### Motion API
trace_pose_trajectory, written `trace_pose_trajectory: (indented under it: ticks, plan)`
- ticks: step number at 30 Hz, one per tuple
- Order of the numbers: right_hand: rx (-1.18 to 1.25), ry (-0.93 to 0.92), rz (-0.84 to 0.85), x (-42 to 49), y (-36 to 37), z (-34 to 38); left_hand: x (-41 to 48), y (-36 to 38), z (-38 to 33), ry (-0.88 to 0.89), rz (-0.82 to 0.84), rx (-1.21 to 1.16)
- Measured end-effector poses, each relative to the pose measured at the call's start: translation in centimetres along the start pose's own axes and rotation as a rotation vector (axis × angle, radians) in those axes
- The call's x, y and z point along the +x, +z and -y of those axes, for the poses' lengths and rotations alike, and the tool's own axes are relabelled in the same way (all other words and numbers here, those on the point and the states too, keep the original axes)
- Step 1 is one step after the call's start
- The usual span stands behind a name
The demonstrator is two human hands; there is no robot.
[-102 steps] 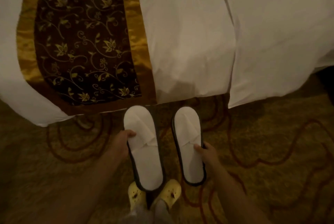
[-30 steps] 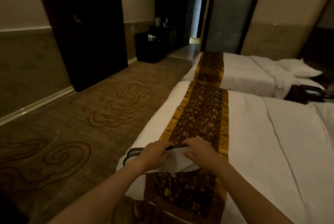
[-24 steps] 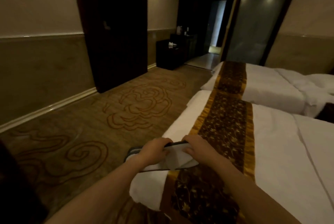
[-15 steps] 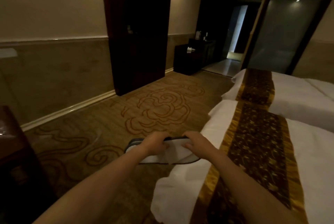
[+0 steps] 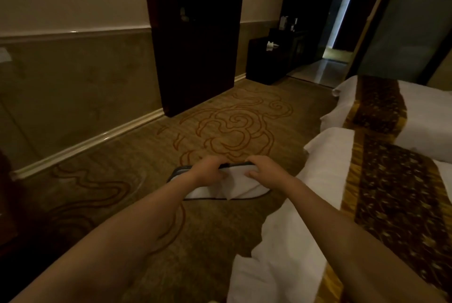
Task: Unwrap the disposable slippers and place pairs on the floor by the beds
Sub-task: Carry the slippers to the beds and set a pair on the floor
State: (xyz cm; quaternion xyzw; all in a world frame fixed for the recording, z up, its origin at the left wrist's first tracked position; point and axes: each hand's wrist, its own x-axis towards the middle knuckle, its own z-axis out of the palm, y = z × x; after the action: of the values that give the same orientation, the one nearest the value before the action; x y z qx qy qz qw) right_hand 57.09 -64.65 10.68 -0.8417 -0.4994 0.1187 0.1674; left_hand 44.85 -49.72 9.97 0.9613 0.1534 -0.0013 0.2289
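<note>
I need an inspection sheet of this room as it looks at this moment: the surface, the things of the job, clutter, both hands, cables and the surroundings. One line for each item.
Surface: patterned carpet, brown with orange swirls, dim light.
Job's things: white slippers with dark edging, held flat together above the carpet; no wrapper can be made out. Near bed and far bed, each white with a brown and gold runner.
Clutter: nothing seen on the carpet.
Hands: left hand and right hand both grip the far edge of the slippers, thumbs on top.
Cables: nothing seen.
Surroundings: dark wooden door, low dark cabinet with a white item on top, lit corridor beyond.
</note>
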Motion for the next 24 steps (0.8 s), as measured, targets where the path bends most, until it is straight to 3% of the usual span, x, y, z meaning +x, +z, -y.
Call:
trace_pose_trajectory:
  ticks: [16, 24]
  plan:
    - [0.076, 0.083, -0.001, 31.1, -4.6, -10.8, 30.6, -8.3, 11.0, 0.01, 0.075, 0.052]
    - [0.112, 0.172, -0.053, 43.7, -7.2, -19.2, 48.9, -9.3, 14.5, 0.129, 0.13, 0.082]
